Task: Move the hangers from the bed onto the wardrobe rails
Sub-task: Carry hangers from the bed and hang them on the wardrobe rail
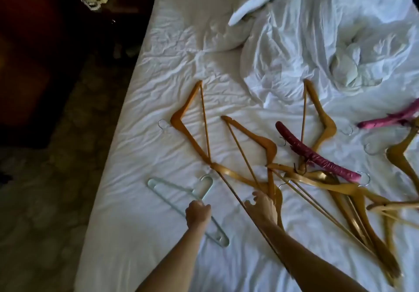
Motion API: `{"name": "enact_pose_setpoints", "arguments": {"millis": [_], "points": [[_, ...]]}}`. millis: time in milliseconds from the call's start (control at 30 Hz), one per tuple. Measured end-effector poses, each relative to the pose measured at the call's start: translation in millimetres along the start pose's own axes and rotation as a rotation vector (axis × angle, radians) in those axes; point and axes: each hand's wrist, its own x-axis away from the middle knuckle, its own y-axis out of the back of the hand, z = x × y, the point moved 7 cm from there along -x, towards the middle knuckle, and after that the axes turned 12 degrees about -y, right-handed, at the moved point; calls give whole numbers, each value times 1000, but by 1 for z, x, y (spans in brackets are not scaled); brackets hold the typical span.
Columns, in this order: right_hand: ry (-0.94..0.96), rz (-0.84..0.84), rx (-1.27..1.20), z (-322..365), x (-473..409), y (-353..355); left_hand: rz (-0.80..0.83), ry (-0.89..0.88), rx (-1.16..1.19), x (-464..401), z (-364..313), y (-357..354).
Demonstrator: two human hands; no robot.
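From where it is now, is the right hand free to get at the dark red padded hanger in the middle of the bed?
Probably yes. The right hand is open and holds nothing, and the padded hanger lies on top of the wooden hangers, beyond the fingertips. Nothing covers it, though a reach forward is needed.

White cotton-looking cloth, matt and heavily creased, is covering the bed [140, 223]. Lying on that sheet are wooden hangers [256, 137], their honey-coloured surfaces smooth and showing a slight varnished sheen, each ending in a shiny metal hook. Among them, padded hangers [317, 155] are wearing glossy, gathered magenta satin. Nearest the sheet's left edge, a pale hanger [167, 195] is looking like smooth, thin plastic or coated wire; which, is unclear.
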Motion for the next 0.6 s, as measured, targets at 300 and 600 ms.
{"name": "enact_pose_setpoints", "arguments": {"millis": [300, 600], "points": [[496, -107, -3, 177, -66, -64, -221, 56, -9, -72, 42, -46], [482, -138, 214, 289, -104, -134, -296, -132, 181, -92, 68, -48]]}}
